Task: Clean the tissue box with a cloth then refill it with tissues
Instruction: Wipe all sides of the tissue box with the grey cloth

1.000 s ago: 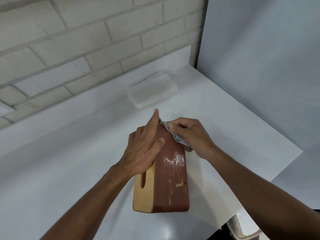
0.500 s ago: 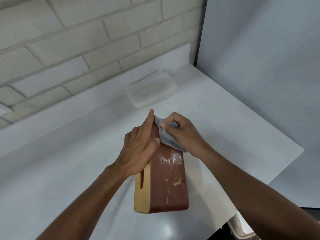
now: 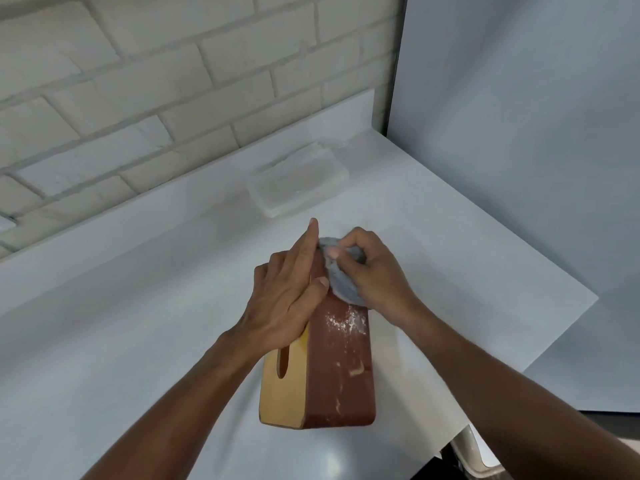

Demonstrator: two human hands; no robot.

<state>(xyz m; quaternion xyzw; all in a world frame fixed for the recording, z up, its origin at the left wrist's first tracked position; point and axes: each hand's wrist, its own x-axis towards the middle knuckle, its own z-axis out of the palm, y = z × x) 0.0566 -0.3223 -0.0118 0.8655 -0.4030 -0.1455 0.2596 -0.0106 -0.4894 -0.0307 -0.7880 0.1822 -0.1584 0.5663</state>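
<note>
White tabletop (image 3: 138,323) set in a corner, pale brick wall (image 3: 173,81) behind, plain panel to the right. One tissue box (image 3: 341,375) lies near the middle of the tabletop, brown face up, yellow slotted face turned left. It looks like rigid wood, probably light while empty and smooth enough to slide, so it is best braced on the flat faces. The left hand (image 3: 287,303) does this, with fingers straight along the yellow face and thumb on the brown one. The right hand (image 3: 377,275) is bunched round one grey cloth (image 3: 341,285), soft and crumpled, pressed on the box's far end. White dust (image 3: 343,322) remains on the brown face. One wrapped tissue pack (image 3: 298,181) lies beyond, by the wall — soft, so hold it by the sides.
</note>
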